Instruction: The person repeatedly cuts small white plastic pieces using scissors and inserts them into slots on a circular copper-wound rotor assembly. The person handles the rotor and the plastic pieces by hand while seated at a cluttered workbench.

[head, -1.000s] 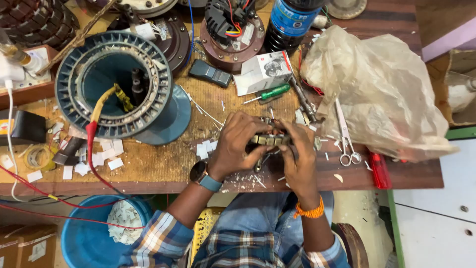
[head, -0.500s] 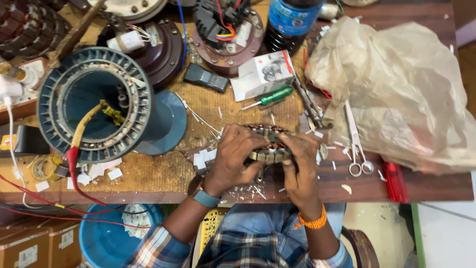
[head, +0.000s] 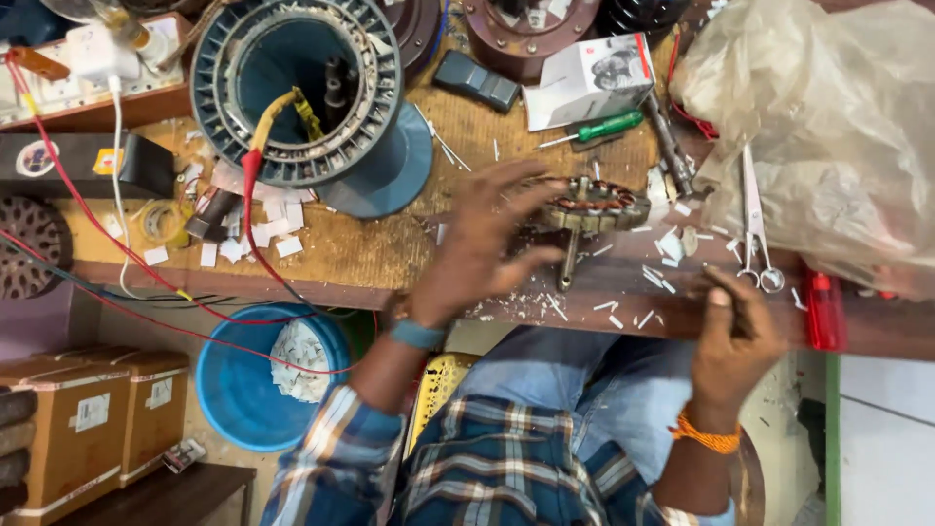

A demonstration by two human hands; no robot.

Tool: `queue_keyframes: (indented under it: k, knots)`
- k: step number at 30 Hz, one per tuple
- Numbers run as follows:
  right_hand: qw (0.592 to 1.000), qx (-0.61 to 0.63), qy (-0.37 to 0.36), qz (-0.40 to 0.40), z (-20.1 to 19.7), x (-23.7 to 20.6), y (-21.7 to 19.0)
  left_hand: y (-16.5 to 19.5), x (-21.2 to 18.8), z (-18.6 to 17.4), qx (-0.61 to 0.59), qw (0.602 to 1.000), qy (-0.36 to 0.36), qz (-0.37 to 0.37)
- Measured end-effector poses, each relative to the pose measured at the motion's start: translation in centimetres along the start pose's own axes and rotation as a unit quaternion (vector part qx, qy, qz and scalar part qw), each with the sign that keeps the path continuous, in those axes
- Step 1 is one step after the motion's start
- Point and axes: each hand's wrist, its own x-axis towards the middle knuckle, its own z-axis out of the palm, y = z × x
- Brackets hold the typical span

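The right hand (head: pixel 732 336) is seen nearest, curled over the counter (head: pixel 390 248) edge, blurred; whether anything is pinched cannot be told. The left hand (head: pixel 487 244) is spread, fingers touching the wound stator (head: pixel 596 206), which lies on the counter between the hands. Scissors (head: pixel 755 229) lie just beyond the right hand. Beyond the left hand, a blue motor housing (head: pixel 297 93) stands.

A round motor stator (head: pixel 596 205), ringed with reddish copper windings and standing on a short metal shaft, rests at the wooden bench's near edge, apparently touched by blurred fingers on its left side.
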Motion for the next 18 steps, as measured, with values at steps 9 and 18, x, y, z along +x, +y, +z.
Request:
queue_keyframes:
  k: [9, 18]
  knots:
    - [0.998, -0.004, 0.021, 0.054, -3.7, -2.4, -0.8, -2.0, -5.3, -3.7, 0.140, 0.972, -0.008, -0.188]
    - [0.998, -0.042, 0.003, 0.048, -7.0, -4.2, -0.9, -1.2, -3.2, -1.6, 0.148, 0.973, -0.082, -0.155]
